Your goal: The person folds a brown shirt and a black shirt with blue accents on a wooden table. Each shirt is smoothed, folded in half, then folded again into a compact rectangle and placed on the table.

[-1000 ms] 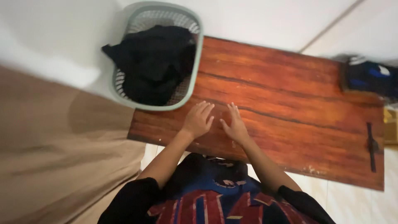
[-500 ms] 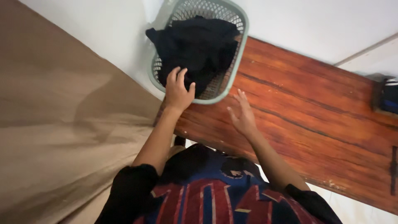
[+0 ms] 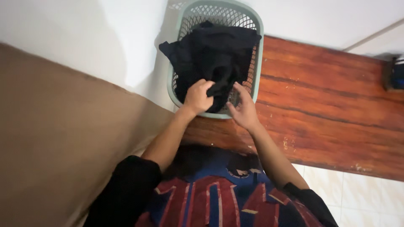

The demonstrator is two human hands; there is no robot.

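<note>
Garment: black cloth (image 3: 214, 50), crumpled and heaped in the green mesh basket (image 3: 257, 63).
Left hand (image 3: 198, 97): fingers clenched on its near edge.
Right hand (image 3: 243, 110): fingers released, just beside it, above the table (image 3: 328, 113).

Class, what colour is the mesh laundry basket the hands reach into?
Pale green laundry basket, seen in the head view.

Black-sleeved shirt (image 3: 219, 197) with red and blue front.
</note>
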